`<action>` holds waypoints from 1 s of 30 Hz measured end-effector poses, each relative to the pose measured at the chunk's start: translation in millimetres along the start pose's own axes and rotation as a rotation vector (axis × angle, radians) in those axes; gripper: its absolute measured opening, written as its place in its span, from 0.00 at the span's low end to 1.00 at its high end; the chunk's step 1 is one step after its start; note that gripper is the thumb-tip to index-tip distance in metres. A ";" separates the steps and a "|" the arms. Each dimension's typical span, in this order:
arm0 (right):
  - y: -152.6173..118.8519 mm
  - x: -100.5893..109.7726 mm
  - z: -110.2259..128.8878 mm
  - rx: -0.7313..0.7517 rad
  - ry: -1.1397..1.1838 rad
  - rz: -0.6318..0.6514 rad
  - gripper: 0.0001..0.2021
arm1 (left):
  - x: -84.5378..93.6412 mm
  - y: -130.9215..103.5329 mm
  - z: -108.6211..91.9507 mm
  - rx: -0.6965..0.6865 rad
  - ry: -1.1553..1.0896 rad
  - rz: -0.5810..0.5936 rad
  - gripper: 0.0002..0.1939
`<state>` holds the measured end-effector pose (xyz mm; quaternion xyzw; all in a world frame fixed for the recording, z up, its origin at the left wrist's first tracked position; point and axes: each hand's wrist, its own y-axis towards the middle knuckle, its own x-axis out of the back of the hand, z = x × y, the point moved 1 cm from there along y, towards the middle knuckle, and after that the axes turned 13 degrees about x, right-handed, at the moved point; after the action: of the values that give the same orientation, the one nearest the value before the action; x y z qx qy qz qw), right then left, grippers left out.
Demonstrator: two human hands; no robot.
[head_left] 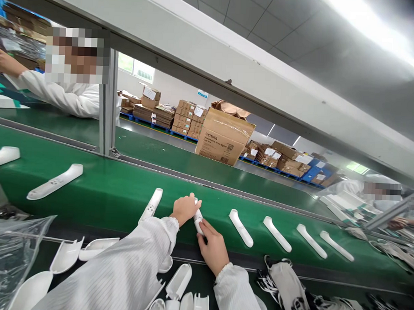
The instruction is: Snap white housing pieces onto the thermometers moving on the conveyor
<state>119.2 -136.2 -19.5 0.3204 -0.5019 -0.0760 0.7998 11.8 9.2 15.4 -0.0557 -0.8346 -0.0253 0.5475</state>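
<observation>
White handle (198, 215) lies between the two hands, over the green belt (123, 181); whether it touches the belt or is lifted off it, I cannot tell. Its long axis runs mostly from far to near, the far end leaning a little to the left. The left hand (186, 210) is at the far end, coming over from the left with its fingers curled onto the handle, though the back of the hand hides most of them. The right hand (214, 249) is at the near end, coming in from the right, thumb and fingertips gripping there. Each hand thus has its own end, and a short middle stretch shows between them.

On the belt to the right lie four more handles (241, 228), in a spaced row, each slanting with its far end to the left. To the left, a loose handle (151, 205) lies near the left hand, slanting the opposite way, its near end meeting the left sleeve (130, 256) in view. Nearer than the belt, white shells (179, 281) lie between and beside the arms, a clear bag (14, 251) to the left, grey cuffs (287, 284) to the right.
</observation>
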 end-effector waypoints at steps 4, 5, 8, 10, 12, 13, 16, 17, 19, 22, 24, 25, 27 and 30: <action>-4.5 13.5 -10.4 -0.026 -0.006 0.122 0.24 | -8.1 0.6 -8.5 -0.023 0.001 -0.004 0.20; -6.4 18.0 -13.6 -0.054 -0.016 0.142 0.23 | -9.7 1.2 -10.8 -0.029 0.000 -0.001 0.19; -12.5 28.5 -20.0 -0.105 -0.062 0.157 0.24 | -13.9 2.9 -17.6 -0.042 0.000 0.004 0.18; -14.7 30.7 -20.6 -0.098 -0.108 0.154 0.26 | -16.5 3.3 -22.3 -0.046 0.006 0.000 0.18; -14.3 29.9 -19.5 -0.091 -0.152 0.156 0.26 | -18.8 3.1 -27.2 -0.052 0.012 -0.004 0.18; -13.3 29.2 -19.0 -0.094 -0.169 0.152 0.25 | -19.7 2.9 -29.6 -0.055 0.014 -0.003 0.18; -10.7 29.9 -19.7 -0.135 -0.197 0.102 0.22 | -21.7 1.4 -36.5 -0.060 0.016 0.011 0.18; -10.9 31.4 -21.1 -0.161 -0.209 0.080 0.21 | -22.2 0.7 -38.7 -0.061 0.017 0.016 0.19; -13.4 35.4 -25.7 -0.196 -0.235 0.070 0.20 | -23.0 -0.8 -43.0 -0.065 0.016 0.021 0.19; -19.7 43.0 -36.8 -0.153 -0.243 0.117 0.20 | -25.4 -2.9 -50.0 -0.080 0.015 0.025 0.19; -22.4 48.6 -46.8 -0.101 -0.209 0.144 0.23 | -27.9 -3.6 -55.4 -0.093 0.019 0.031 0.19; -22.7 51.4 -52.1 -0.089 -0.181 0.156 0.24 | -29.3 -3.6 -58.2 -0.097 0.026 0.032 0.19; -21.8 55.6 -62.1 -0.085 -0.116 0.190 0.23 | -31.9 -2.9 -64.1 -0.103 0.045 0.027 0.19; -20.3 57.6 -71.5 -0.101 -0.069 0.204 0.22 | -33.3 -2.1 -72.5 -0.121 0.069 0.043 0.19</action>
<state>212.0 -146.5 -8.9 0.2238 -0.5547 -0.0303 0.8008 90.7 -2.5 13.9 -0.1058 -0.8107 -0.0656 0.5721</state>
